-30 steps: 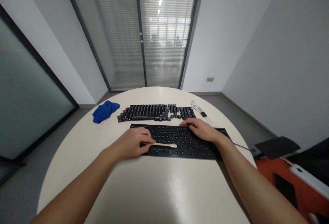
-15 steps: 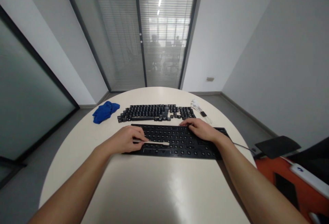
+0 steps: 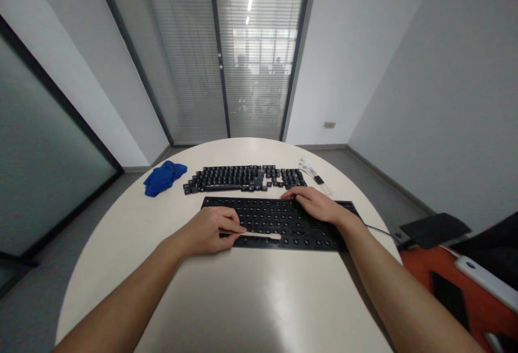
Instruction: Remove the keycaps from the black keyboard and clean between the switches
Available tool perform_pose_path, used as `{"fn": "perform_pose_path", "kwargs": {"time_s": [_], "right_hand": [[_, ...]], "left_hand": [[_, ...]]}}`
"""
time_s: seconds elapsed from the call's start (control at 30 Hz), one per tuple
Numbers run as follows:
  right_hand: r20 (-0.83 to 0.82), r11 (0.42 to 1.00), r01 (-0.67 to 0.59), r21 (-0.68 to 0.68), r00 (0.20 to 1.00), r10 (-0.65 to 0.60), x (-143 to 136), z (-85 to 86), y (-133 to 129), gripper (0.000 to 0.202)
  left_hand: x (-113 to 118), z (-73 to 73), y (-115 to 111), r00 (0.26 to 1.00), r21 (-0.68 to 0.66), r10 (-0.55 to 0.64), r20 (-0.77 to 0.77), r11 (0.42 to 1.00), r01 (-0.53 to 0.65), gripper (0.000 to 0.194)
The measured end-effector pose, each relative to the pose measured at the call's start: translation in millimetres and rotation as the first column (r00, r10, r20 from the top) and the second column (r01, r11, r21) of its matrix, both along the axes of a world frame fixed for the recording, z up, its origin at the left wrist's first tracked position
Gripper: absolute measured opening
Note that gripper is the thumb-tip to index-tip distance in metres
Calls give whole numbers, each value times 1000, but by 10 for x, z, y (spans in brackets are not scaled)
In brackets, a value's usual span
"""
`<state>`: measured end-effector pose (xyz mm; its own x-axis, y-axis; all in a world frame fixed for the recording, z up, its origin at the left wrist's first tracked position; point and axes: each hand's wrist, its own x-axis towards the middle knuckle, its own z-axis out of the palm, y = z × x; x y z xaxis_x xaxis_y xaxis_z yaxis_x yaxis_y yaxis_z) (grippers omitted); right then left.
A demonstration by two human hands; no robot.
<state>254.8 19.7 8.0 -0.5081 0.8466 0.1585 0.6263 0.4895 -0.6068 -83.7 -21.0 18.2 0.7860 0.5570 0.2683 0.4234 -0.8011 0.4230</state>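
A black keyboard base [image 3: 279, 218] with its keycaps off lies in front of me, showing rows of key sockets. Pinched in the fingers of my left hand [image 3: 214, 229] is a slim pale toothbrush-like stick [image 3: 259, 235]. Its thicker end points right, over the near rows of sockets; whether it touches them I cannot tell. My right hand [image 3: 313, 203] lies on the upper right part of the base, fingers stretched over its far edge and holding nothing. Beyond the base, loose black keycaps [image 3: 230, 176] are laid out in keyboard order.
A crumpled blue cloth [image 3: 165, 177] lies at the table's left. Small white pieces and wires [image 3: 308, 167] sit at the back right. A cable [image 3: 382, 231] runs off the round table [image 3: 226, 299] toward an orange chair [image 3: 421, 277] holding a white power strip [image 3: 485, 280].
My left hand has moved right and a little nearer to me, carrying the toothbrush-like stick along the near rows. My right hand stays in place on the base.
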Motion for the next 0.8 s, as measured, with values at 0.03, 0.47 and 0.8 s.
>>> {"fn": "perform_pose_path", "kwargs": {"time_s": [0.03, 0.47, 0.8], "right_hand": [[7, 1000, 8, 3, 1000, -8, -17, 12, -7, 34], [85, 994, -50, 101, 996, 41, -202, 84, -144, 32], [96, 996, -38, 83, 995, 30, -100, 24, -95, 37]], "left_hand": [[7, -6, -4, 1000, 11, -4, -8, 1000, 4, 28], [-50, 24, 40, 1000, 6, 16, 11, 1000, -16, 25], [-97, 10, 90, 999, -1, 42, -2, 999, -42, 25]]}}
